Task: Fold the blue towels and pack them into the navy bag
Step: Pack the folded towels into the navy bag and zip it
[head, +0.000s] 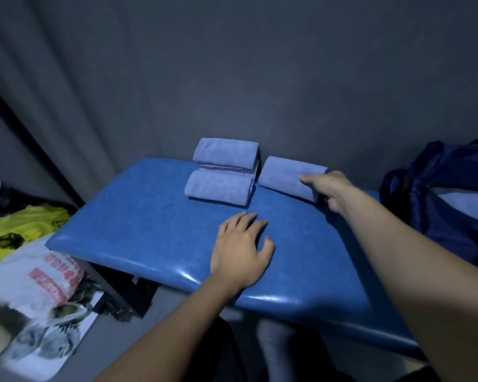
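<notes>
Three folded blue towels lie at the far end of a blue padded bench [155,216]. Two form a pair, the far-left towel [226,153] propped behind and partly on the near-left towel [218,187]; the right-hand towel [290,176] lies just beside them. The right hand [327,190] grips the right end of that towel, fingers over its top and thumb tucked against the end face. The left hand [240,248] rests flat on the bench with fingers relaxed, holding nothing. The navy bag [436,194] stands at the right edge of view, its mouth open, with pale cloth, possibly another towel, visible inside.

Risk: lifted by one end only, the folded towel could sag and fall open on the way to the bag, so that it must be refolded; the propped towel could also slide off its neighbour if nudged.

Setting: the bench surface is glossy, vinyl-like and smooth. A dark grey curtain [232,78] hangs behind. At left lie a yellow plastic bag [20,227] and a white plastic bag with red print [36,282].
</notes>
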